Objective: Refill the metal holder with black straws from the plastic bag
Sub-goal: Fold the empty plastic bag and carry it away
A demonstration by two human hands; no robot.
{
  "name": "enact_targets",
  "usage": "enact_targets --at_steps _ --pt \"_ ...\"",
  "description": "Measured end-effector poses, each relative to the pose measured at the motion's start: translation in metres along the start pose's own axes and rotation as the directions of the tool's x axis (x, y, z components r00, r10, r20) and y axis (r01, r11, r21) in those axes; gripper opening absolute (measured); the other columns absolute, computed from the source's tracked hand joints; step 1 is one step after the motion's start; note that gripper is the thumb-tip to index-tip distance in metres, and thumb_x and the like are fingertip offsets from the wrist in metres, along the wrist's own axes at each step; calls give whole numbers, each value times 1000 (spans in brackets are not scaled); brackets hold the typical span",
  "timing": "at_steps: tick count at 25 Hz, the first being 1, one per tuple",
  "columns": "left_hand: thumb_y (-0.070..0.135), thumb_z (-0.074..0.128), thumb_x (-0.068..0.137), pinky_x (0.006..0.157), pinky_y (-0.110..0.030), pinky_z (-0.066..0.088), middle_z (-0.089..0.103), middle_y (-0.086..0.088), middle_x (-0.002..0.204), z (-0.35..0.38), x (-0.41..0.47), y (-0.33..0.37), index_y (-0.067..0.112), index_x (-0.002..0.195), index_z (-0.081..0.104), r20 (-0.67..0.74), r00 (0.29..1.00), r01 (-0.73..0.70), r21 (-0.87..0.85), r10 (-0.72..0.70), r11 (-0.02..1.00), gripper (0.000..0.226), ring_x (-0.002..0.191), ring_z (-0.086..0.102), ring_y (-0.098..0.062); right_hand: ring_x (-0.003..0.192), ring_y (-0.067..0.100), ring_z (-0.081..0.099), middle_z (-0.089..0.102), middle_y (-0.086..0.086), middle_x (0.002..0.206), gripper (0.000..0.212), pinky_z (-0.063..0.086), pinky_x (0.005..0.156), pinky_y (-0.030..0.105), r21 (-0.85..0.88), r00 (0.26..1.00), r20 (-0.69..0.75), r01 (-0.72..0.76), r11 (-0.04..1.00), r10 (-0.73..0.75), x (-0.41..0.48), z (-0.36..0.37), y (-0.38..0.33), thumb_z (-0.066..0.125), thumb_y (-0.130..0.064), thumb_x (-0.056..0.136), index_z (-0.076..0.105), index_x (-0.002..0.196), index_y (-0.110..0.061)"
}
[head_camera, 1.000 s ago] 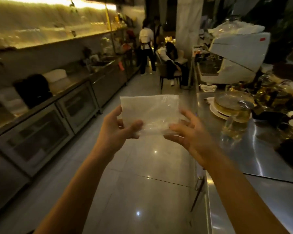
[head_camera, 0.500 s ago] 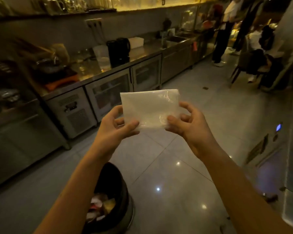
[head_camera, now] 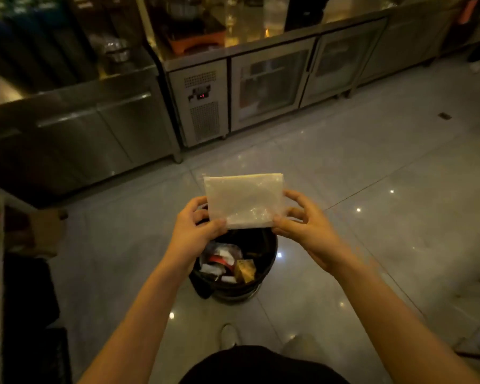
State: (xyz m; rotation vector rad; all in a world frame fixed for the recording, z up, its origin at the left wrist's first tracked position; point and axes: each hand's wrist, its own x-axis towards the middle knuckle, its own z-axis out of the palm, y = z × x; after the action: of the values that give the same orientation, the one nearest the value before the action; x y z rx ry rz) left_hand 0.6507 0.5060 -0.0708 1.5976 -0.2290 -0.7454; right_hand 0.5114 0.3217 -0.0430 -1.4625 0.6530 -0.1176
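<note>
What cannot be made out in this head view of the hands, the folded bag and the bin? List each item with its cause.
- Metal holder and black straws: outside the head view.
- Plastic bag contents: folded, cloudy and dim; looks flat.
- Back rim of the bin: covered by the bag, left hand and right hand.
- Items in the bin: dim and too small to identify.
- Counter items: blurred.

No text, label or number can be read anywhere.
</note>
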Motion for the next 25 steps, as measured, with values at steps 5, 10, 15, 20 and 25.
enact_targets --at_steps 5,10,15,20,25 --pt "4 65 89 72 -32 58 70 -8 104 -31 2 -83 15 128 51 -139 958 257 36 -250 966 43 91 69 -18 95 24 69 66 14 106 44 59 70 26 -32 963 -21 -270 962 270 38 40 72 69 -5 86 51 126 -11" --pt "4 66 90 86 -35 55 61 -9 119 -21 8 -127 14 135 44 -261 868 424 -55 -423 904 51 104 61 -21 99 29 68 64 18 112 34 59 76 32 3 898 3 -440 898 440 85 47 129 63 2 88 53 120 -4" --pt "7 62 93 95 -37 50 56 -6 124 6 22 -153 14 142 39 -338 758 529 -183 -558 829 55 113 56 -22 103 36 64 57 24 121 35 58 73 31 -7 782 39 -622 783 622 132 41 174 59 7 89 50 122 -2" --pt "4 58 94 93 -34 50 56 -14 135 36 41 -182 9 141 44 -343 693 618 -172 -634 767 49 110 57 -19 107 34 62 56 18 118 32 57 83 36 -182 729 34 -668 722 683 166 29 206 60 5 89 53 118 -7" --pt "7 58 90 92 -33 49 59 -4 122 58 73 -217 15 137 51 -347 656 681 -111 -670 724 48 114 58 -23 96 30 64 62 16 109 34 57 86 45 -616 774 -31 -513 599 632 198 16 254 61 -8 88 57 122 -7"
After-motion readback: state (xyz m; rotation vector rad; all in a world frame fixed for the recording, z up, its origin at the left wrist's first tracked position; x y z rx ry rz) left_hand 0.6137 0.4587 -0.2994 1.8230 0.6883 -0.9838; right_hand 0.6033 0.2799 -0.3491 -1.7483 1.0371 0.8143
